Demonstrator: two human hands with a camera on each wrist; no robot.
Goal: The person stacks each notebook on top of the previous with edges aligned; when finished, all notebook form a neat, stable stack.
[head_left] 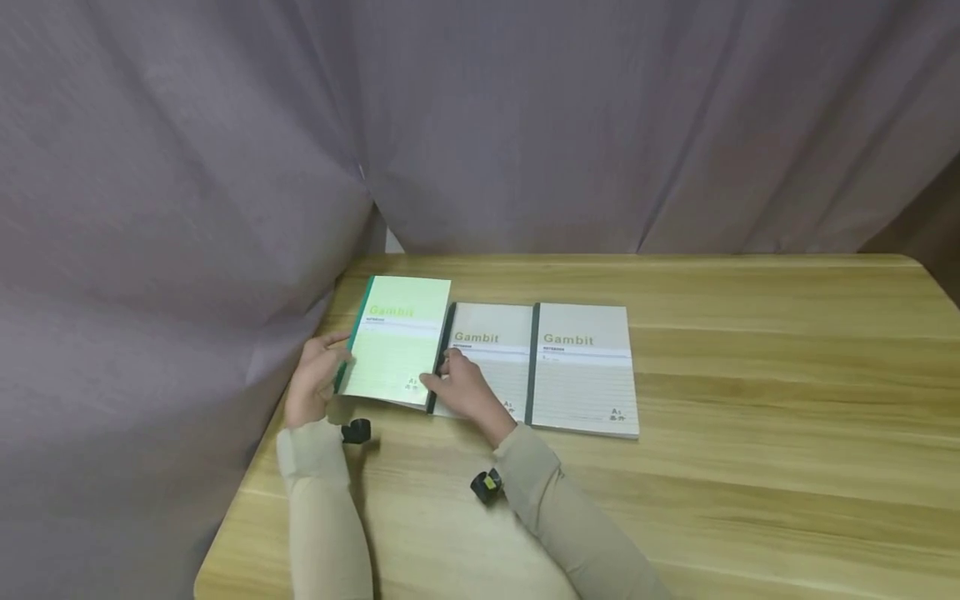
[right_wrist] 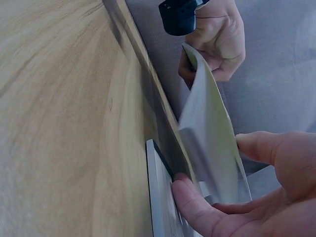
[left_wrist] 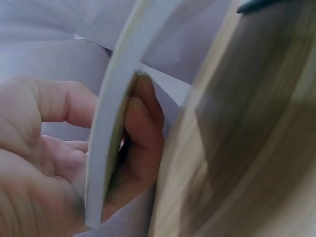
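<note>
I hold the green notebook with both hands, lifted a little over the left end of the wooden table. My left hand pinches its spine edge, my right hand grips its right edge, beside two grey notebooks.

head view high above table, wrist views close, facing across, all sharing green notebook
</note>
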